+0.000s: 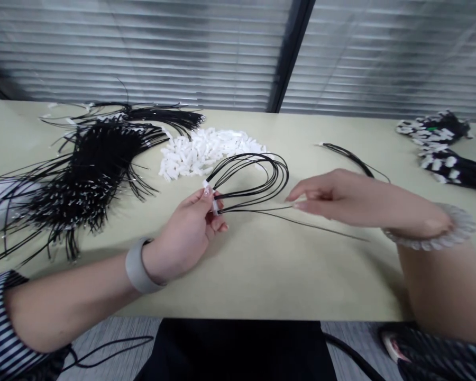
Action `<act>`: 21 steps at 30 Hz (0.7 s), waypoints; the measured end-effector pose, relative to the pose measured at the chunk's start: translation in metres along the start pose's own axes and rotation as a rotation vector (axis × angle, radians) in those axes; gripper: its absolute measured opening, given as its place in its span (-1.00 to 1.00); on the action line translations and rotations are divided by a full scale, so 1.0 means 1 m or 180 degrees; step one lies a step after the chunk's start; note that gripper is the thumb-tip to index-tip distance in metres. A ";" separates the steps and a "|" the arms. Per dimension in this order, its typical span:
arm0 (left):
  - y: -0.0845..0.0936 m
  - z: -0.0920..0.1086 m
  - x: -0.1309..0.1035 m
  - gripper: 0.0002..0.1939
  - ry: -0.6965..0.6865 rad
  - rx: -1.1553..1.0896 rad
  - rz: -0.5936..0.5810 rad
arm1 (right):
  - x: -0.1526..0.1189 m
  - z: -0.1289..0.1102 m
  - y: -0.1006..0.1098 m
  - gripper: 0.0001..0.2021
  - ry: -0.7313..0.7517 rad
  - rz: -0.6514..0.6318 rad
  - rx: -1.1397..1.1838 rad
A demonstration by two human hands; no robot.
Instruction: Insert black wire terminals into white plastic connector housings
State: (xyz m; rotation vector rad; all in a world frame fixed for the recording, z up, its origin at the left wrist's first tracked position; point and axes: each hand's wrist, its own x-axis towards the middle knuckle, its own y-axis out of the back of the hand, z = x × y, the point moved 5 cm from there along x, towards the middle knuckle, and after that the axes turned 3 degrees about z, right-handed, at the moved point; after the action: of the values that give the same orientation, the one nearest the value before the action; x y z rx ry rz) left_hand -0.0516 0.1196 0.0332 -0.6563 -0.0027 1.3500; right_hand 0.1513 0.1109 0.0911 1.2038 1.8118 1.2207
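Observation:
Between the thumb and fingers of my left hand (194, 227) are white connector housings (216, 205). Several thin black wires (275, 172) run out of them to the right and bend back in a loop. My right hand (337, 198) is to the right of the loop, slightly blurred, its thumb and index fingertips close together at one black wire. Another loose wire (321, 228) stretches below that hand over the table. Behind my left hand lies a pile of white connector housings (210, 151).
A large heap of black wires (103, 164) with metal tips covers the table's left. A short wire bundle (349, 154) lies behind my right hand. Wire bundles with white connectors (436, 143) are at the far right. Window blinds (143, 47) stand behind the table (262, 286).

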 end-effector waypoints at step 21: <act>0.001 -0.002 0.001 -0.84 -0.0091 0.0059 0.0134 | -0.031 -0.021 0.048 -0.63 -0.0022 0.3300 0.2201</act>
State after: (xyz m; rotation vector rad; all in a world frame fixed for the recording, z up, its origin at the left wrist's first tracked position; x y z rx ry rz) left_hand -0.0519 0.1201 0.0309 -0.6245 0.0007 1.3982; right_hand 0.1611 0.0816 0.1442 2.7469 1.6485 1.0393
